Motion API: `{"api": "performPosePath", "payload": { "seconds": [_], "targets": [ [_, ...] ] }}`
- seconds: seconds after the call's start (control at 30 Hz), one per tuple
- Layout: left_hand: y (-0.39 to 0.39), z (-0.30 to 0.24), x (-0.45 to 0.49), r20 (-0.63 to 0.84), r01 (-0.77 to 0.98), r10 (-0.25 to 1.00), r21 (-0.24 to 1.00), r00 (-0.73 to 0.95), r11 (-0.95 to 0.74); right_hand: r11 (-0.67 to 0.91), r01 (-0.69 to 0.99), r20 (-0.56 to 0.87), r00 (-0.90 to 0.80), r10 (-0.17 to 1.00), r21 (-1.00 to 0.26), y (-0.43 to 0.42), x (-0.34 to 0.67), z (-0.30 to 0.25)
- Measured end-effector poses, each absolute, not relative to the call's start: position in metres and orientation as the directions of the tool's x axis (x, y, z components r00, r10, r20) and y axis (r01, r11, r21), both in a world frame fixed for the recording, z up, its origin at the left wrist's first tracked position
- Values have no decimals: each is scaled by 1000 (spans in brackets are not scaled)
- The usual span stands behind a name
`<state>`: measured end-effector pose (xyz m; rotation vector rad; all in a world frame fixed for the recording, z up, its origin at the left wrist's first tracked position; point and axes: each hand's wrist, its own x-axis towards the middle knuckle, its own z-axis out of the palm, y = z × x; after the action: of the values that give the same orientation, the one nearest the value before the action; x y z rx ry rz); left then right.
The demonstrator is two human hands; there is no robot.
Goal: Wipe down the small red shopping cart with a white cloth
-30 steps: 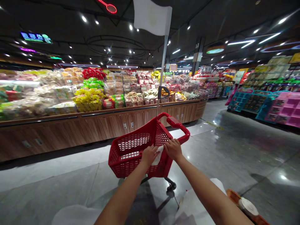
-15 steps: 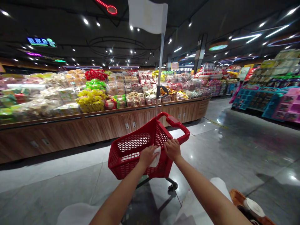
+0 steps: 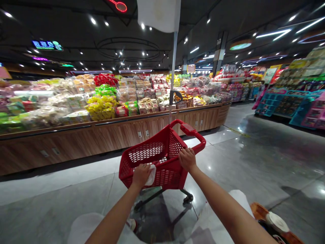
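Observation:
A red plastic shopping cart (image 3: 167,178) stands before me, its handle (image 3: 199,139) toward the right and its perforated basket toward the left. My left hand (image 3: 141,174) is closed over the near rim of the basket with a white cloth (image 3: 151,175) in it; the cloth hangs against the cart's outer side. Farther right, my right hand (image 3: 187,158) grips the rim near the handle end, fingers wrapped over the edge. A pole with a white flag (image 3: 158,15) rises behind the handle end of the cart.
A long wood-panelled counter (image 3: 122,134) heaped with packaged food (image 3: 101,106) runs behind the cart. Blue and pink display racks (image 3: 276,103) stand at the right. At the lower right is an orange-brown container (image 3: 259,210) with a white-lidded item (image 3: 276,222). The floor (image 3: 254,159) is shiny grey.
My left hand has slid leftward along the near rim with the white cloth. The right hand keeps its grip near the handle end. The view has shifted slightly.

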<state>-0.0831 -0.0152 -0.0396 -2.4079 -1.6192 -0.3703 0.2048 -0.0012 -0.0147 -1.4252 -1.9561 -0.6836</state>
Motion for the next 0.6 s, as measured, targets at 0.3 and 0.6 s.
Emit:
{"api": "performPosePath", "payload": {
  "seconds": [0.3, 0.6],
  "targets": [
    [2, -10, 51, 362, 876, 827, 51, 431, -479, 341, 937, 734, -284, 617, 77, -3, 196, -18],
    [-23, -45, -109, 345, 911, 849, -56, 401, -408, 339, 940, 689, -272, 672, 41, -2, 201, -17]
  ]
}}
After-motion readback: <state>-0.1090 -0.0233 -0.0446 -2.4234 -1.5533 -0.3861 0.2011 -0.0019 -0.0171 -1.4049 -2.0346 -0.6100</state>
